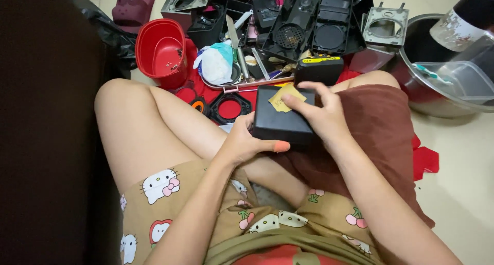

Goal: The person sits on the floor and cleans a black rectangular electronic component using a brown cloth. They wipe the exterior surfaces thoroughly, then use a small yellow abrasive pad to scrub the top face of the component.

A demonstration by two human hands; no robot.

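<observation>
The person sits on the floor with knees raised and holds a black box [282, 122] in front of the lap, just above a brown cushion [383, 136] that lies over the right leg; the left hand [246, 140] grips the box from its near left corner, fingers curled under it and the thumb, with an orange nail, pressed flat along the near edge; the right hand [320, 113] lies on top of the box, half closed, its fingertips pinching or pressing a small yellow paper [284, 97] that sits on the far top face; whether the paper is stuck down or loose cannot be told.

Just beyond the box, touching or nearly touching its far edge, lies a black battery pack [319, 67] with a yellow stripe; past that a metal tray [242, 80] holds tools, among them a knife [232, 36] and a white and teal cloth bundle [217, 61]; a red bucket [162, 51] stands to the left of the tray, tipped toward the camera; a black frame with a round hole [229, 108] lies on red sheet material near the left knee; black plastic housings [303, 23] with grilles are stacked at the far side; a large metal bowl [437, 97] sits at the right, with a clear plastic tub [460, 79] resting in it.
</observation>
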